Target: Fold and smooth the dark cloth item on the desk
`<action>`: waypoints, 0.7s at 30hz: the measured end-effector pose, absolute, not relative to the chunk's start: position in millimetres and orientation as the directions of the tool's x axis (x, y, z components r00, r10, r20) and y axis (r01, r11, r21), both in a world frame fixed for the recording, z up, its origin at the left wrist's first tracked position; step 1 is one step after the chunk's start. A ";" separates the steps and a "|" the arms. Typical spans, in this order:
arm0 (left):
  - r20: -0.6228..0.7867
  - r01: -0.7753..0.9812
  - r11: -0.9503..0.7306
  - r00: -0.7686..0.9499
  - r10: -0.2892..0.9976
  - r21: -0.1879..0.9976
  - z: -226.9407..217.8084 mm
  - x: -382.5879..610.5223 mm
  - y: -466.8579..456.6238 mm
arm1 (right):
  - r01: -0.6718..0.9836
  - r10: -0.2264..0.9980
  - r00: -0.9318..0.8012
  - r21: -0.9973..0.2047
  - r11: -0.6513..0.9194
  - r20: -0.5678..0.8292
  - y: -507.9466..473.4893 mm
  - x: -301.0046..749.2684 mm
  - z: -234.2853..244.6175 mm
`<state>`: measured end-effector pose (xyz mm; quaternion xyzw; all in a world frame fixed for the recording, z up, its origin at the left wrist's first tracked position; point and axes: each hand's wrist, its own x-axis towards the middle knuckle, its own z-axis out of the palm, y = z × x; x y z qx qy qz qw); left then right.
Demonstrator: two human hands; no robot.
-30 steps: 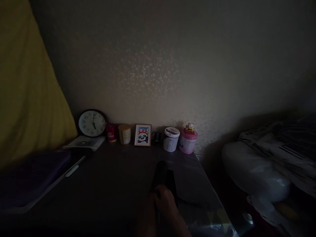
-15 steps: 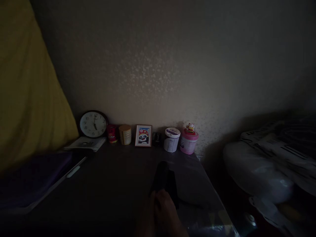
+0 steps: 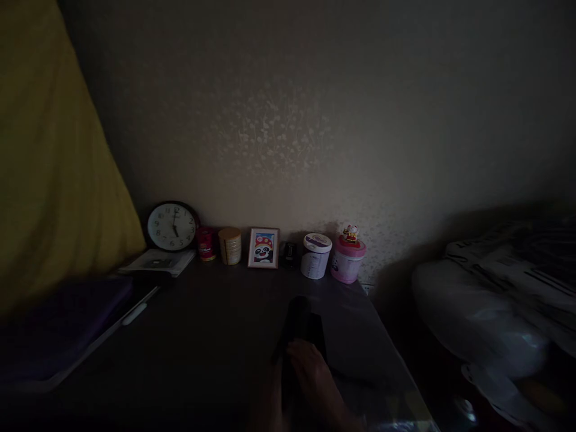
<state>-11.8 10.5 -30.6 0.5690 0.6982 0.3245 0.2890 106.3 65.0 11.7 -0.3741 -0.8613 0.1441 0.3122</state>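
Observation:
Low in the middle of the head view, a long black object (image 3: 297,315) with a rounded far end lies toward the wall; the dim light hides what kind it is. My left hand (image 3: 272,387) is at its left side, dim and smeared, thumb side up. Across its near right part my right hand (image 3: 312,372) is bent, the fingers closed against it. Dark material shows between both hands. Just right of it is a flat black piece (image 3: 317,331), with a thin dark strap (image 3: 353,378) trailing to the right.
Along the wall on the dark table (image 3: 216,336) stand a clock (image 3: 173,226), a red can (image 3: 206,244), a tan canister (image 3: 231,246), a panda picture frame (image 3: 263,248), a white tub (image 3: 315,257) and a pink tub (image 3: 348,261). Bagged items (image 3: 477,312) lie beyond the right edge.
My right hand has shifted right and apart from my left, showing more of the black object between them. The view has turned slightly left.

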 end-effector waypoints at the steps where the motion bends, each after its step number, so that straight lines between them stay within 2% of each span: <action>1: -0.007 0.615 0.122 -0.186 0.983 0.779 -31.9 -11.9 9.9 | 0.568 0.724 -0.547 -0.449 0.690 0.419 71.6 104.9 9.9; 5: 0.100 0.668 0.049 -0.183 0.978 0.743 -39.6 -15.3 9.9 | 0.594 0.702 -0.609 -0.373 0.712 0.370 105.1 97.2 4.6; 10: 0.100 0.701 0.044 -0.163 0.982 0.712 -45.7 -19.3 12.3 | 0.613 0.721 -0.600 -0.381 0.692 0.345 158.6 90.4 4.3; 12: 0.093 0.706 0.050 -0.163 0.982 0.707 -44.6 -19.8 11.7 | 0.619 0.772 -0.529 -0.461 0.635 0.353 178.7 89.1 4.7; 16: 0.071 0.712 0.062 -0.155 0.985 0.700 -39.4 -20.0 8.8 | 0.548 0.926 -0.199 -0.746 0.377 0.321 203.6 99.3 4.8; 21: 0.087 0.700 0.066 -0.180 0.980 0.711 -38.1 -20.0 8.3 | 0.435 0.972 0.103 -0.888 0.148 0.213 190.7 142.0 -3.2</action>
